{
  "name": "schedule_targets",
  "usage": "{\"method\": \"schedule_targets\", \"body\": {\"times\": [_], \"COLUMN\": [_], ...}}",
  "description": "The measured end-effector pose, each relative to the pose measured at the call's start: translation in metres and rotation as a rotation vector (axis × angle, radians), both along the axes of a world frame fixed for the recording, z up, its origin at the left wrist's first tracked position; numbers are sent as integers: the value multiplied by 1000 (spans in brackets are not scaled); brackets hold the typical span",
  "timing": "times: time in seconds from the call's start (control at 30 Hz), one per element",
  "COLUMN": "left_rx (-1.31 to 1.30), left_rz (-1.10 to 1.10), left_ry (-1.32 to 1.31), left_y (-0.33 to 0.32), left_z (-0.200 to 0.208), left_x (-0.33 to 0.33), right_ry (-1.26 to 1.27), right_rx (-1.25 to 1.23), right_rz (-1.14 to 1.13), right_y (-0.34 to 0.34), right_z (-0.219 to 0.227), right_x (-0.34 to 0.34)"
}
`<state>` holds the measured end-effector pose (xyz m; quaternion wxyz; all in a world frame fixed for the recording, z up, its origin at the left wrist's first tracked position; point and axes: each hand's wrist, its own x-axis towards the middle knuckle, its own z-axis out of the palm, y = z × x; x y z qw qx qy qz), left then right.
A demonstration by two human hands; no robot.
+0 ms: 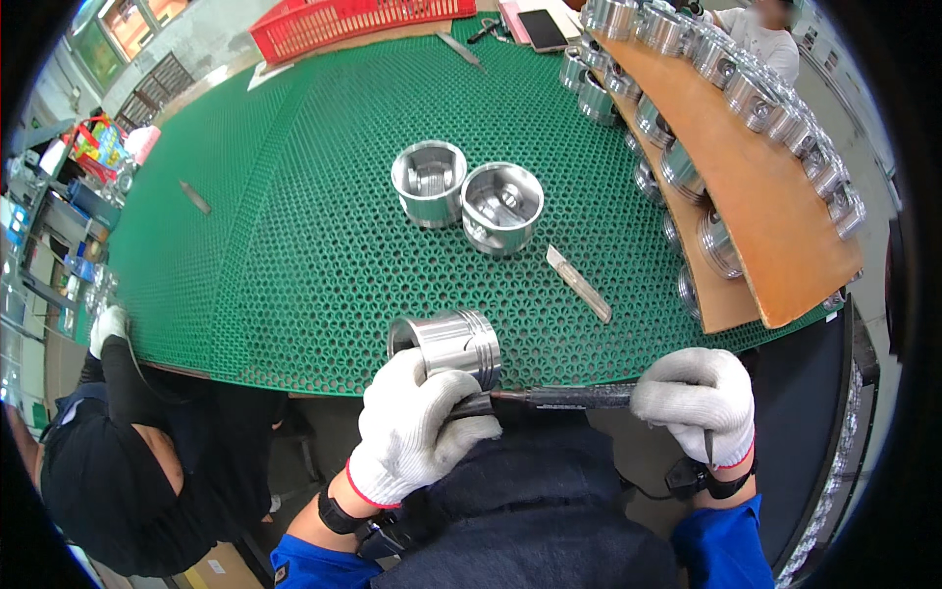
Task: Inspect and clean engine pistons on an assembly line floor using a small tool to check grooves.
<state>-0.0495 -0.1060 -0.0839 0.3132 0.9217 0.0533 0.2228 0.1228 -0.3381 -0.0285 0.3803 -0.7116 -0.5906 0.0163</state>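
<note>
My left hand (417, 422), in a white knit glove, pinches a short dark cylindrical piece (473, 405) at the table's near edge. Just behind its fingers a silvery piston (453, 344) lies on its side, its ring grooves facing right. My right hand (697, 402), gloved too, is closed round the right end of a slim tool with a black grip (579, 396). The tool's narrow brownish end points left and meets the dark piece, or nearly so; I cannot tell which. From under my right hand pokes a thin pointed metal end (708, 447), its other part hidden.
Two pistons (429, 184) (501, 208) stand on the green perforated mat (324, 245). A box cutter (579, 285) lies right of them. Pistons are stacked between brown boards (726, 147) at right. At the back are a red crate (353, 25) and a phone (542, 30). A co-worker (128, 471) sits left.
</note>
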Motion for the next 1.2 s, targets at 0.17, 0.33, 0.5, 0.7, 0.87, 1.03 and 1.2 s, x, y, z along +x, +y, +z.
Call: {"method": "schedule_targets", "body": {"times": [0.17, 0.33, 0.5, 0.7, 0.87, 1.03, 1.2], "left_rx": [83, 262, 212, -347, -377, -779, -184], "left_rz": [-24, -207, -215, -635, -464, 64, 73], "left_ry": [-90, 133, 61, 546, 1127, -173, -284], "left_y": [-2, -8, -3, 23, 52, 119, 125], "left_z": [11, 23, 29, 59, 102, 179, 164], "left_x": [3, 9, 9, 1, 10, 85, 128], "right_ry": [-8, 94, 568, 1443, 1486, 1521, 1506], "right_rx": [56, -144, -166, -106, -129, -37, -115], "right_rz": [73, 61, 132, -12, -87, -131, -164], "right_y": [-6, -1, 0, -20, -47, -59, -63], "right_z": [-13, -3, -16, -32, -50, -66, -66], "right_x": [7, 8, 10, 17, 17, 0, -4]}}
